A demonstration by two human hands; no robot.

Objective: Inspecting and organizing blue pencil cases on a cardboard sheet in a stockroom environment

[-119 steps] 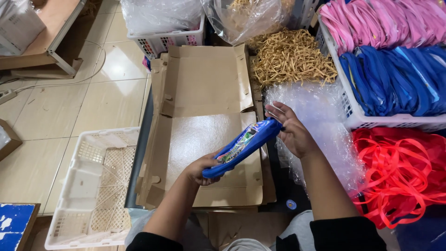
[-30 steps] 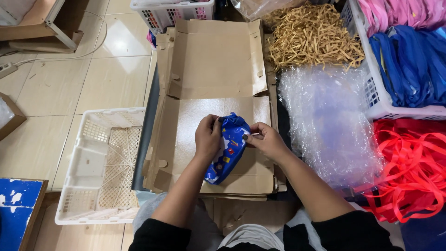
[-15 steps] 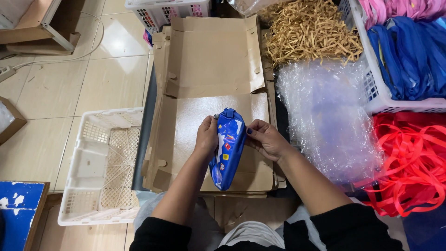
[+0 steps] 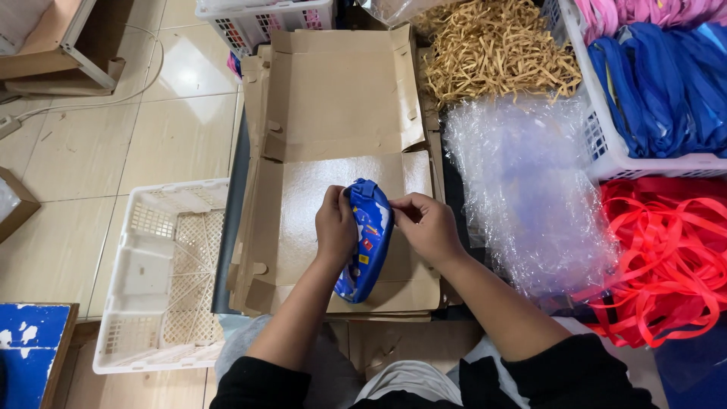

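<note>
Two hands pinch a blue pouch between them: left hand, right hand at its far end, long axis running toward the body.

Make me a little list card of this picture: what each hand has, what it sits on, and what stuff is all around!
left hand: grips the left side of the blue pouch
right hand: pinches the pouch's right edge near the top
pouch: long, blue with small colourful prints, lying on the cardboard
left of cardboard: white crate on the tiled floor
right of cardboard: clear bags
top right: tan bands, blue straps in a white basket
far right: red straps
</note>
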